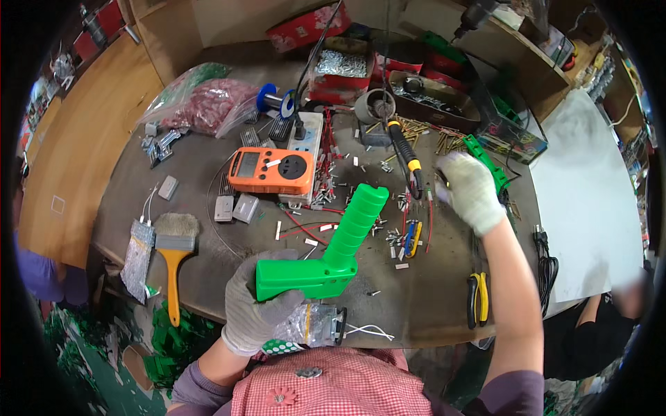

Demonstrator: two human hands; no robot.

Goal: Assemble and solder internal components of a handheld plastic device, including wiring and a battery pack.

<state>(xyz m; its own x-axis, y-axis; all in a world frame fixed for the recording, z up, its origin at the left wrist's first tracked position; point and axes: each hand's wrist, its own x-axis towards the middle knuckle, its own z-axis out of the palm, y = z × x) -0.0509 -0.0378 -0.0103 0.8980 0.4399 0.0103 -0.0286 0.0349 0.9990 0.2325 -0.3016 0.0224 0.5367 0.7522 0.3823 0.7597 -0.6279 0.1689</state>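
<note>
Left hand point(260, 305), grey knit glove, fingers closed around the base of a green plastic housing point(333, 249). Housing is L-shaped, its ribbed handle part angled up and to the right over the middle of the bench point(416, 305). Just below the hand, at the near bench edge, a clear bag point(316, 324) with small parts and white wires sticking out to the right.

Right hand point(470, 191), same kind of glove, is up over the right side of the bench, fingers curled in. Blurred, so can't tell if it's gripping anything. Soldering iron point(406, 149) with yellow-black handle sits just left of it, tip toward a round grey stand point(374, 105). A green part point(489, 163) lies just behind the hand.

Other stuff on bench: orange meter point(270, 171) centre-left, white power strip point(305, 142) touching its top edge. Brush point(173, 249) with yellow handle at left edge, silver pouch point(137, 260) beside it. Yellow-handled pliers point(477, 298) at right, near the forearm. Loose red wires point(305, 229) and small metal bits scattered between meter and housing. Bags of red and green parts point(208, 100) at back left. Black power cord point(544, 260) at far right edge.
</note>
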